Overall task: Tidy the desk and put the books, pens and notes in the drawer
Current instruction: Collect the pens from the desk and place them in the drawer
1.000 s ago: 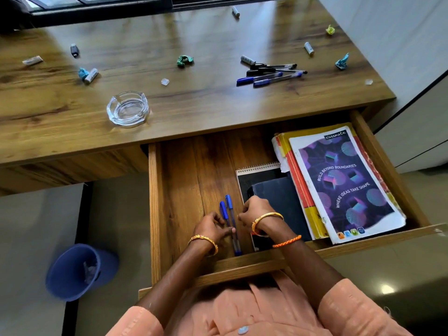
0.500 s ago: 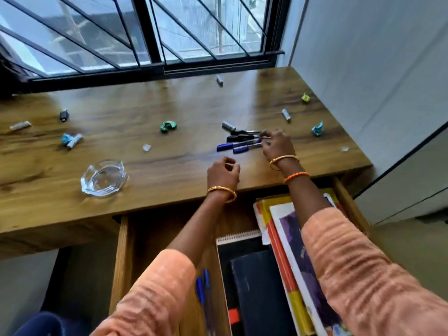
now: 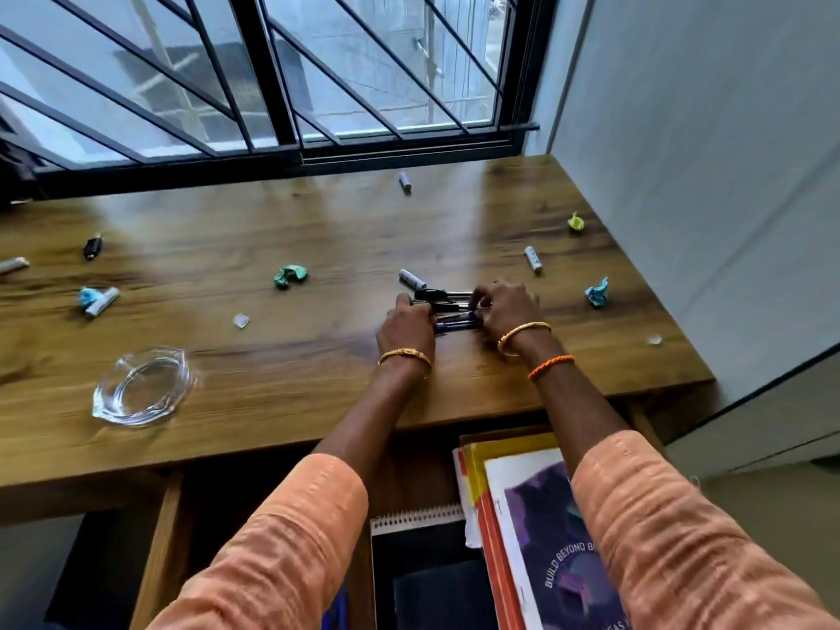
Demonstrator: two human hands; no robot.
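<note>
Here, in the head view, the left hand [image 3: 406, 324] and the right hand [image 3: 505, 309] close from either side around a small cluster of pens [image 3: 450, 311] lying on the wooden desk [image 3: 318, 356], fingers curled onto them. Below the desk edge the open drawer [image 3: 157, 561] holds a spiral notebook [image 3: 418, 534] beside stacked books [image 3: 536, 538]. A glass ashtray [image 3: 143, 386] sits well to the left.

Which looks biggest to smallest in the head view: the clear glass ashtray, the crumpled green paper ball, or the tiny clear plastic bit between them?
1. Clear glass ashtray, though it lies nearest the camera.
2. Crumpled green paper ball.
3. Tiny clear plastic bit.
</note>
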